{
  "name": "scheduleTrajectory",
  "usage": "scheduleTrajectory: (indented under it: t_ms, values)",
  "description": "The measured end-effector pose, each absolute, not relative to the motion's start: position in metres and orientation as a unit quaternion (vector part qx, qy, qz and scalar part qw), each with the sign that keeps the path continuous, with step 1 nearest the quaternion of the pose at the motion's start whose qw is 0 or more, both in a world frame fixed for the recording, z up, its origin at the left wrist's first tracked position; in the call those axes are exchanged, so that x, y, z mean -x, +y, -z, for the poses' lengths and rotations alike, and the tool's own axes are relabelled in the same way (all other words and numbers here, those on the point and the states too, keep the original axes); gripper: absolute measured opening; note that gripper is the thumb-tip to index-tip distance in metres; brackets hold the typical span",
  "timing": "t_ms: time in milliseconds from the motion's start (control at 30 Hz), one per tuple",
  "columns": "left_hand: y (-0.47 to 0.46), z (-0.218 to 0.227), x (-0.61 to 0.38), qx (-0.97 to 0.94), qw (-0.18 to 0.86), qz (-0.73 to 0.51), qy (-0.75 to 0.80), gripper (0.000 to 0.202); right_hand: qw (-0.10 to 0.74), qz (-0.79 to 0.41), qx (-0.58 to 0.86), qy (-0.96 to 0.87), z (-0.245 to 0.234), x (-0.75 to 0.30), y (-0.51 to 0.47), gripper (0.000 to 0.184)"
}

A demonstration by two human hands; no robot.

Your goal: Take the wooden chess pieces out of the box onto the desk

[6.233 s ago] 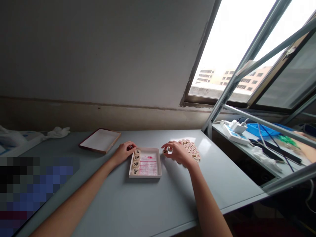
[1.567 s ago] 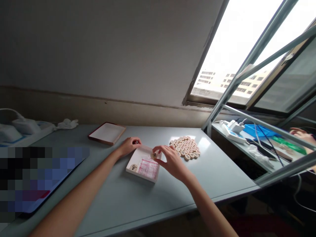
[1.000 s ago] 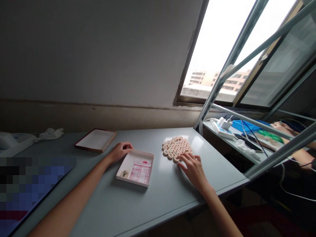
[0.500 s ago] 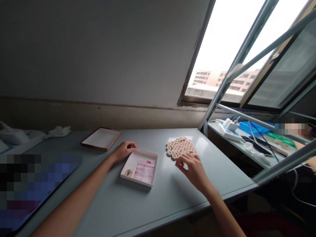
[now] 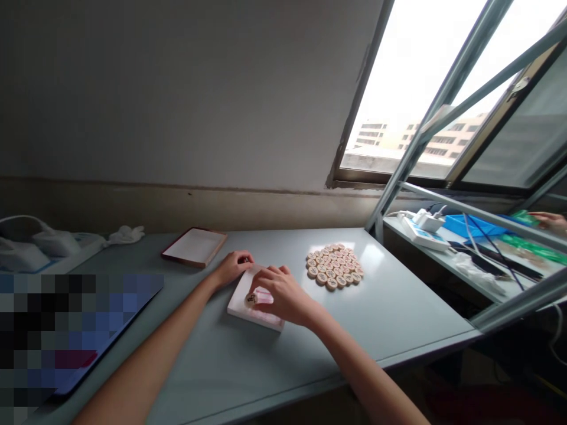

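Note:
My right hand (image 5: pixel 281 294) reaches over a shallow white box (image 5: pixel 241 295) with red marks on its bottom. Its thumb and fingers close on a round wooden Chinese chess piece (image 5: pixel 251 300) with a dark character, at the box's left side. My left hand (image 5: pixel 234 267) rests at the box's back left corner with fingers curled; something small and dark shows between them, too little to name. To the right, many more round chess pieces (image 5: pixel 334 267) lie packed together in a flat cluster on the grey table (image 5: pixel 354 319).
A second shallow box or lid (image 5: pixel 195 245), white inside with a brown rim, lies at the back left. Power strips (image 5: pixel 66 248) stand left and right. A metal frame (image 5: pixel 398 195) rises at the right. Another person's hand (image 5: pixel 551 221) is at the far right.
My right hand has moved left from the cluster of pieces to above the white box, where it closes on a chess piece. My left hand stays by the box's corner. The view has shifted slightly.

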State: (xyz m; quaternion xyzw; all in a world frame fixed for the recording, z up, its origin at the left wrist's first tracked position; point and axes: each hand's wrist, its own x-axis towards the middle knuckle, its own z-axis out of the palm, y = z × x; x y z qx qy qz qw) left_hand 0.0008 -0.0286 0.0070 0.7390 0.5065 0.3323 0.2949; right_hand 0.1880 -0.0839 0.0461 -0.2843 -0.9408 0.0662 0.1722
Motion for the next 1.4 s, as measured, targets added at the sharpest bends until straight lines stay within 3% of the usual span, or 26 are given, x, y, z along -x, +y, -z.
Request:
scheduleTrajectory:
  t_ms: [133, 367, 500, 700, 867, 967, 1067, 1167, 1267, 1400]
  values:
    - [-0.028, -0.008, -0.001, -0.740, 0.292, -0.327, 0.511, 0.019, 0.219, -0.032, 0.414, -0.883, -0.058, -0.256, -0.099, 0.018]
    - [-0.032, -0.014, -0.005, -0.731, 0.298, -0.324, 0.521, 0.021, 0.192, 0.000, 0.573, -0.797, -0.026, -0.361, -0.111, 0.015]
    - [-0.032, -0.014, -0.005, -0.729, 0.292, -0.325, 0.527, 0.021, 0.223, 0.020, 0.588, -0.777, -0.013, -0.364, -0.104, 0.012]
    - [-0.031, -0.010, -0.003, -0.726, 0.286, -0.337, 0.527, 0.019, 0.247, 0.077, 0.579, -0.773, -0.012, -0.359, -0.098, 0.023]
    - [-0.029, -0.006, -0.003, -0.729, 0.283, -0.333, 0.527, 0.017, 0.274, 0.055, 0.556, -0.783, -0.028, -0.348, -0.105, 0.019]
    - [-0.031, -0.005, -0.001, -0.749, 0.217, -0.342, 0.525, 0.014, 0.301, -0.006, 0.498, -0.813, -0.042, -0.310, -0.105, 0.016]
    - [-0.034, -0.006, 0.005, -0.778, 0.094, -0.341, 0.519, 0.013, 0.252, -0.078, 0.395, -0.880, -0.048, -0.253, -0.095, 0.012]
    - [-0.036, -0.007, 0.012, -0.774, 0.038, -0.327, 0.541, 0.015, 0.144, -0.062, 0.352, -0.923, -0.046, -0.199, -0.077, 0.029]
    - [-0.035, -0.007, 0.016, -0.760, 0.037, -0.330, 0.559, 0.016, 0.038, -0.023, 0.405, -0.913, -0.043, -0.165, -0.059, 0.027]
    - [-0.033, -0.006, 0.015, -0.753, 0.063, -0.320, 0.572, 0.018, 0.013, -0.040, 0.428, -0.903, -0.049, -0.157, -0.049, 0.020]
